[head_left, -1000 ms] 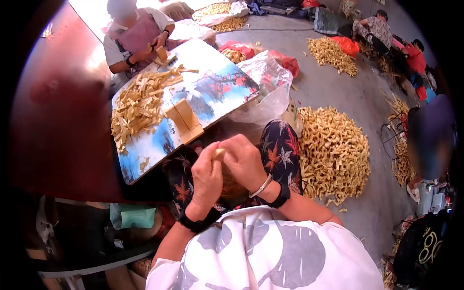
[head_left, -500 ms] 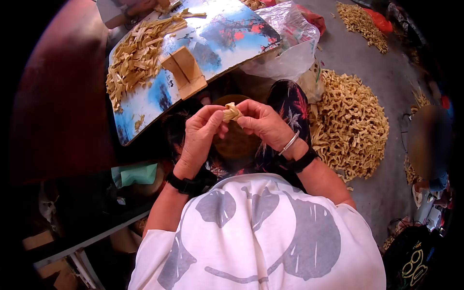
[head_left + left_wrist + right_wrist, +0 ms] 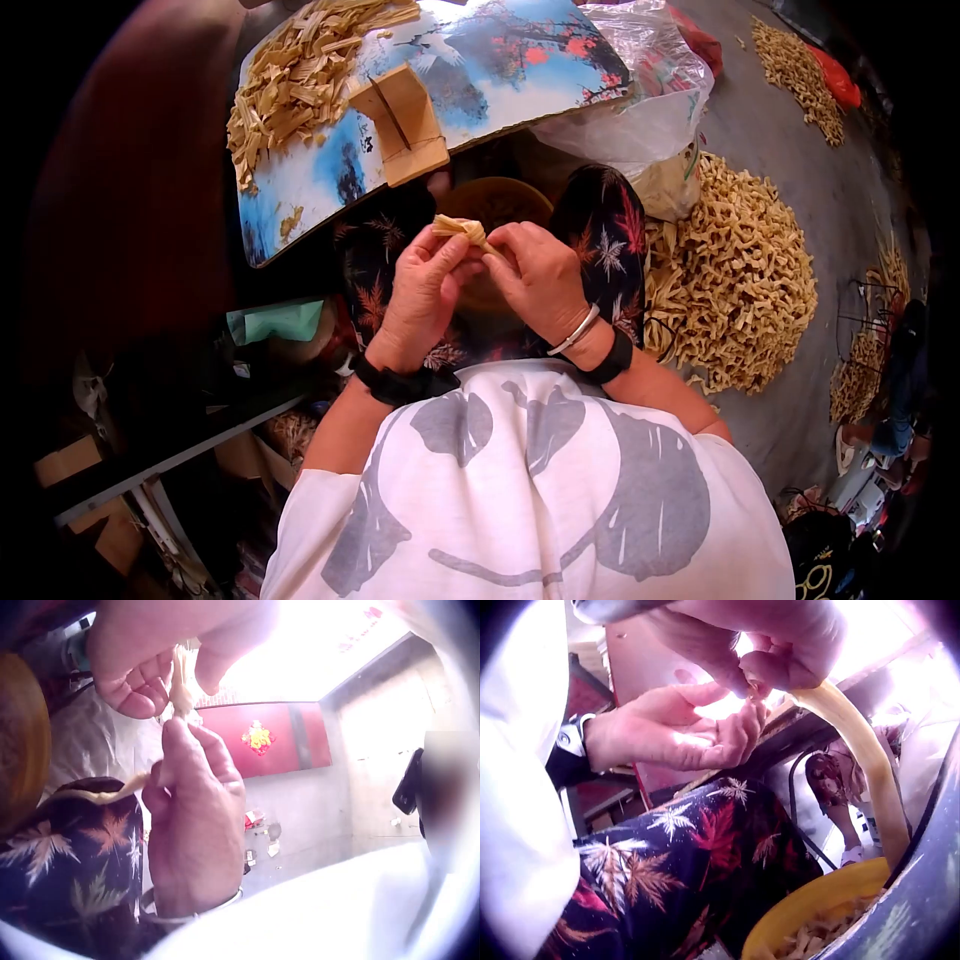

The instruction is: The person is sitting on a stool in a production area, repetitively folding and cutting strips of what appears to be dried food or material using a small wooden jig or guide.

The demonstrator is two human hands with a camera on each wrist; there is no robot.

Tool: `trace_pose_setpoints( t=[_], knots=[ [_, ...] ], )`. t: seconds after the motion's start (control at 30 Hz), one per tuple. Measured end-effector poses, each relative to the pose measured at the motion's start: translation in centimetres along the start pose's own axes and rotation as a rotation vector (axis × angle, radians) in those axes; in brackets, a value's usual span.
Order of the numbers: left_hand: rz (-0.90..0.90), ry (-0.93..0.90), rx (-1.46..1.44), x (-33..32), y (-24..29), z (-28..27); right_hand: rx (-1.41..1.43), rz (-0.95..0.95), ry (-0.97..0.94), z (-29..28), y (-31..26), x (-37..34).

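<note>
My left hand (image 3: 418, 285) pinches a pale yellow knotted strip (image 3: 458, 229) between thumb and fingers. From the other side, my right hand (image 3: 545, 280) pinches the same strip close to the knot, its fingertips near the left ones. In the right wrist view, a long flat tail of the strip (image 3: 866, 754) hangs from the right fingers down toward a yellow basin (image 3: 780, 919) with short scraps inside. In the left wrist view, the fingertips of both hands meet around the strip (image 3: 181, 686). Fingers partly hide the knot.
A painted board (image 3: 320, 170) stands ahead, with a pile of flat strips (image 3: 295, 80) and a slotted wooden block (image 3: 402, 125) on it. A large heap of knotted pieces (image 3: 740, 280) lies on the floor to the right. A clear plastic bag (image 3: 640, 100) stands beyond my knee.
The hands came from being clasped close together to holding the strip from both sides. The knot now lies more to the left, its loose end fanned outward. The head view has tilted down.
</note>
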State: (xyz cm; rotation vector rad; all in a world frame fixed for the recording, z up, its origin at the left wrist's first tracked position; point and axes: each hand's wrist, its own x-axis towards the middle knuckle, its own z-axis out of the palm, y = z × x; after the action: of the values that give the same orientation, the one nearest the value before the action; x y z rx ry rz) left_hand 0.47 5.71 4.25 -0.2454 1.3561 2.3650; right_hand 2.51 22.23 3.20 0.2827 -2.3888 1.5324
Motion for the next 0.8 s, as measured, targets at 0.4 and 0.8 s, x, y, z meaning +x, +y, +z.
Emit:
trace_pose_setpoints(
  t=[0.4, 0.8],
  knots=[
    [-0.109, -0.024, 0.335, -0.4, -0.4, -2.1, 0.184, 0.101, -0.098, 3.4, 2.6, 2.5],
    [0.269, 0.013, 0.803, -1.0, 2.5, -2.8, 0.622, 0.340, -0.367, 2.8, -0.3, 4.0]
  ],
)
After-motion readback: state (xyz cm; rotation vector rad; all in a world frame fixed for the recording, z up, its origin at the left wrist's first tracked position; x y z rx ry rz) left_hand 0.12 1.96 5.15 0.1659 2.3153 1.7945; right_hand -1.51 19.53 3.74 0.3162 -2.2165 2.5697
